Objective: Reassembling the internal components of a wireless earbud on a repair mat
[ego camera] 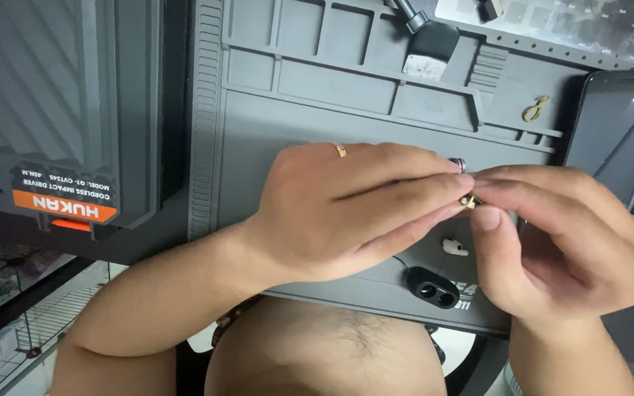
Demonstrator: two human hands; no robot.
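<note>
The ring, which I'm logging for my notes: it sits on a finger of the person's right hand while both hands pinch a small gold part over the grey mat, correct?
Not quite. The head view shows the ring on the left hand, not the right hand. The rest holds: both hands pinch a small gold part over the grey mat.

Grey silicone work mat [317,95] with moulded compartments, flanked by a dark tool case [60,103].

A black two-holed part [433,287] and a small white earbud tip [454,247] are seen on the mat's near edge; a gold-coloured clip [536,109] lies at its far right, a black-and-white brush head [428,51] rests in an upper compartment, and a dark phone [614,125] is laid just beside the mat.
</note>
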